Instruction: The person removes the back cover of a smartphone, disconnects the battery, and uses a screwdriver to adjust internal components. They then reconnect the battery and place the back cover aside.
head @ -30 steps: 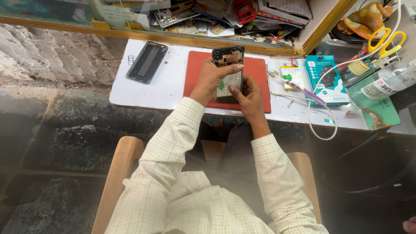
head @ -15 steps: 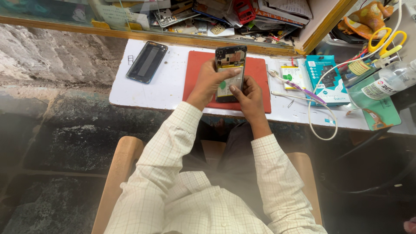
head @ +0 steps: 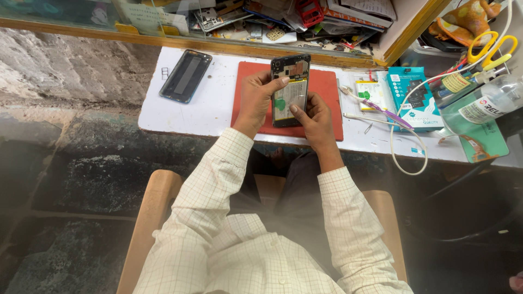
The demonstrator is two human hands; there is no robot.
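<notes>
Both my hands hold an opened phone [head: 289, 87] above a red mat [head: 327, 92] on a white table [head: 212, 114]. The phone's back is off, so its circuit board and pale battery show. My left hand [head: 255, 100] grips the phone's left edge, thumb across the upper part. My right hand [head: 315, 118] supports the lower right corner, with a finger pressed on the battery. A black phone back cover [head: 186, 75] lies flat on the table to the left.
A cluttered shelf of parts and tools [head: 283, 19] runs along the back. On the right lie a teal box [head: 415, 98], a white cable [head: 408, 147], yellow-handled scissors [head: 490, 46] and a clear bottle [head: 487, 103]. I sit on a wooden chair [head: 152, 218].
The phone has been lifted and tilted more upright over the mat, and my left hand has shifted its grip higher on the phone's edge.
</notes>
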